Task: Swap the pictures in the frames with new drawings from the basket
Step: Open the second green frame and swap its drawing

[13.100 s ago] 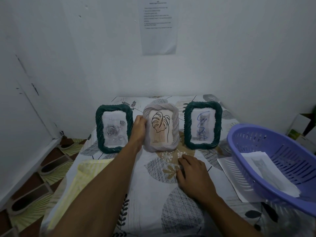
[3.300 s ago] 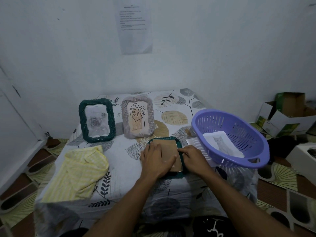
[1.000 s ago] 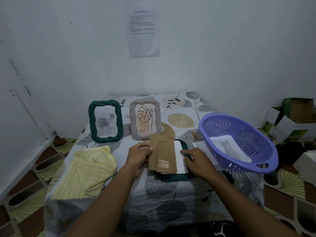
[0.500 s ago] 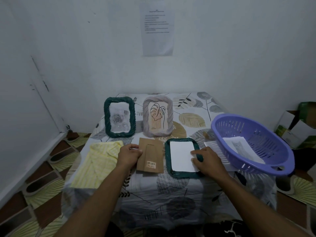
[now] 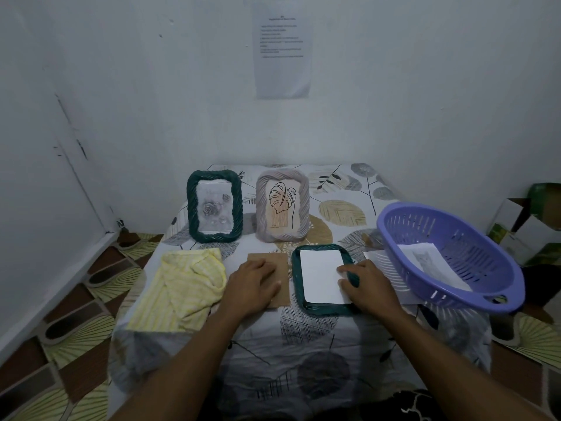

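1. White walls are closing in the corner around us, and a printed notice (image 5: 283, 50) is hanging above a tabletop (image 5: 303, 329) covered in a leaf-patterned cloth.
2. At the far left, a yellow striped cloth (image 5: 179, 287) is lying crumpled. We are guessing it is there for wiping the glass.
3. Behind it, a green frame with a rose picture (image 5: 214, 206) and a grey frame with a leaf drawing (image 5: 282, 205) are standing upright side by side at the back, out of the way of the work.
4. Our left hand (image 5: 252, 287) is lying flat on a brown backing board (image 5: 280, 264), with the fingers straight, close together and gripping nothing. We seem to be parking the board just beside the open frame so that it is handy for closing up.
5. Just right of the board, the face-down green frame (image 5: 326, 309) is lying with its back off. A white sheet (image 5: 318, 278) is sitting blank side up in the opening, ready to come out.
6. Our right hand (image 5: 367, 284) is reaching across the frame's right rim. Its fingers are slightly bent and their tips are pressing on the sheet's right edge. The thumb is hidden, so we cannot tell whether anything is being pinched. We are probably feeling for an edge to lift.
7. The purple basket (image 5: 485, 259) is waiting near that hand with a new drawing (image 5: 428, 262) inside, and a loose sheet (image 5: 375, 256) is lying partly beneath it.
8. Cardboard boxes (image 5: 528, 226) are standing on the floor at the far right.
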Demonstrator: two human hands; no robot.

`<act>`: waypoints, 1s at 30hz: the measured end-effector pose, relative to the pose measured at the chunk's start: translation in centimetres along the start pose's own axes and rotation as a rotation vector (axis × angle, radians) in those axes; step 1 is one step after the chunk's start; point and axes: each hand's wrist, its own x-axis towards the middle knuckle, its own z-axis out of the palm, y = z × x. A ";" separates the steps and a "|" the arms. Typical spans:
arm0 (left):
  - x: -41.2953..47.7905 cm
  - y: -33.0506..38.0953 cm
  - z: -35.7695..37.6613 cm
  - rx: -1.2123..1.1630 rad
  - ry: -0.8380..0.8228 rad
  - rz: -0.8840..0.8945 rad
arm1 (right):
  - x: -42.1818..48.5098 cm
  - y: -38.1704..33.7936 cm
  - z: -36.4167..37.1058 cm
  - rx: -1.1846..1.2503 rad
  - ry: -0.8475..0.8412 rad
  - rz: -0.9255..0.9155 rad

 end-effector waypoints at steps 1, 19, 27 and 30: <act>-0.1 -0.2 0.2 0.035 0.001 0.015 | 0.0 0.0 0.0 0.001 0.001 -0.001; 1.3 4.5 0.8 0.011 0.114 0.010 | -0.6 -0.9 0.5 0.043 -0.002 -0.016; 1.7 6.3 3.6 -0.037 0.155 -0.084 | -0.8 -0.4 0.6 0.024 0.018 -0.034; 1.8 6.2 3.8 -0.106 0.174 -0.088 | -0.7 -0.3 0.6 0.023 0.020 -0.037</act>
